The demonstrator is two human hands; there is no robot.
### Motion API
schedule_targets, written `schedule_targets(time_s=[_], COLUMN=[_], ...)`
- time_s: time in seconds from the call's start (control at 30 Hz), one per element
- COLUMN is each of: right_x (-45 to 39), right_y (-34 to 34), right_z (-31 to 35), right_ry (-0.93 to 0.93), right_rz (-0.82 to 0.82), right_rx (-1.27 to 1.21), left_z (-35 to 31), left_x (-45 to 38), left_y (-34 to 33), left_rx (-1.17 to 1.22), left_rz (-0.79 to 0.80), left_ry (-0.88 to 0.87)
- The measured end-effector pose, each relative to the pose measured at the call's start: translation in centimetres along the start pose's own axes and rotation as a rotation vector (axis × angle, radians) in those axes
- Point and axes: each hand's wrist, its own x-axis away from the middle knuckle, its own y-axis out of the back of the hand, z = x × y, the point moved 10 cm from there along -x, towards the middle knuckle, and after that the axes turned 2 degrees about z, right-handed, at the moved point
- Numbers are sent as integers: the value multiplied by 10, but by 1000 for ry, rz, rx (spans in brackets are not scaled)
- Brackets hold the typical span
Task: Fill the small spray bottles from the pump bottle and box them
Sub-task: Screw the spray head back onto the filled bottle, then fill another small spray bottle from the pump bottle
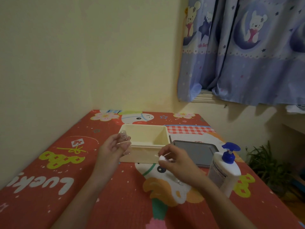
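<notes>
My left hand (pixel 111 150) grips a small clear spray bottle (pixel 124 138) and holds it up, tilted, at the front left corner of the cream box (pixel 162 137). My right hand (pixel 176 160) pinches the bottle's white spray top (pixel 162 157), whose thin dip tube sticks out to the upper right, apart from the bottle. The white pump bottle (pixel 225 169) with a blue pump head stands upright on the table just right of my right hand. Another small clear bottle (pixel 177 180) seems to lie on the table under my right wrist, mostly hidden.
The open cream box stands mid-table on a red cartoon-print cover (pixel 57 171). Its grey lid (pixel 196 152) lies flat to the right of it, behind the pump bottle. A wall runs along the left and back, a blue curtain (pixel 247 55) hangs at upper right, and a plant (pixel 265 164) sits beyond the right table edge.
</notes>
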Motion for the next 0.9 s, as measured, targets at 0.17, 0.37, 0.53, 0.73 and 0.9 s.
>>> schedule_targets(time_s=[0.17,0.37,0.53,0.73,0.9], right_x=[-1,0,4,-3,0], right_y=[-41,-67,-72,-47,-20], right_z=[-28,-63,-67,-48,-22], right_ry=[-30,-147,-130,9,95], right_rz=[79,150,164,13,-107], right_rx=[224,290,340,388,365], left_z=[-1,7,11,14,15], left_x=[7,9,11,10,10], left_y=[-15,-34,-46,-62,-77], left_rx=[-14,-21,-3,-7,-2], left_rz=[38,103,144,188,202], left_ry=[-5,20,33,33,36])
